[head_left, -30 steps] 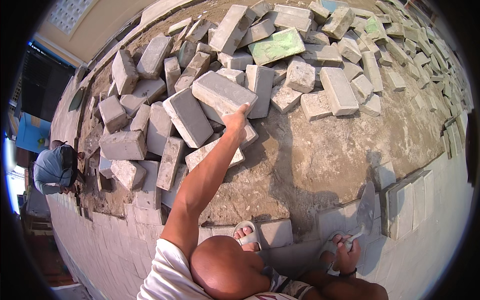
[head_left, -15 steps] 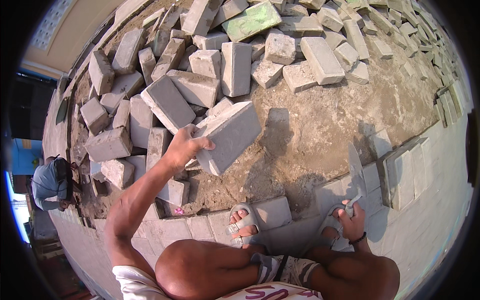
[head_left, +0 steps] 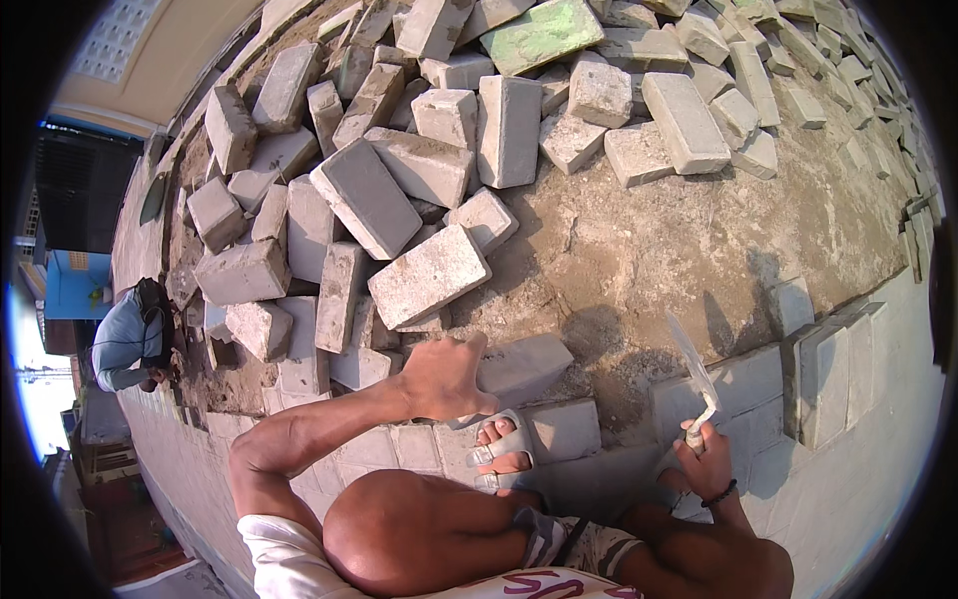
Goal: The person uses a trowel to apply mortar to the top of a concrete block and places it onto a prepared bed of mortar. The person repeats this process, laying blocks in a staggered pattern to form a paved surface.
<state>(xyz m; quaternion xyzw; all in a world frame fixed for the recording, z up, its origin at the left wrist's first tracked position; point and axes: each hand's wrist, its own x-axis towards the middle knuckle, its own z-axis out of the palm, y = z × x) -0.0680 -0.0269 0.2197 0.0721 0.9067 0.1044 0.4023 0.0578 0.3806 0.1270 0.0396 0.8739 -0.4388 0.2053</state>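
At the far left edge of the frame, a second person in a pale blue long-sleeved top [head_left: 122, 344] crouches low beside the rubble. To the right of that figure, filling the upper left and upper centre, lies a loose heap of grey rectangular concrete paving blocks [head_left: 369, 195], tumbled at all angles on bare sandy ground [head_left: 639, 235]; one green-tinted block [head_left: 544, 30] lies near the top edge. Near the lower centre, the person's left hand [head_left: 444, 377] reaches in from the lower left on a bent arm, and its fingers [head_left: 471, 349] are curled over the near end of a grey rectangular concrete paving block [head_left: 524, 364] that sits at the front of the heap, just at the edge of the laid paving. Directly below that block, a foot in a grey strapped sandal [head_left: 504, 451] rests on a flat row of laid grey paving blocks [head_left: 569, 429], with the person's bare knee lower still. Further right, in the lower right of the frame, the right hand [head_left: 702, 461] has its fingers wrapped tight around the handle of a thin flat-bladed metal trowel [head_left: 691, 361], whose blade points up and leftward over the sand. At the far right, a few more laid blocks [head_left: 833, 379] border the sand, one standing slightly raised.
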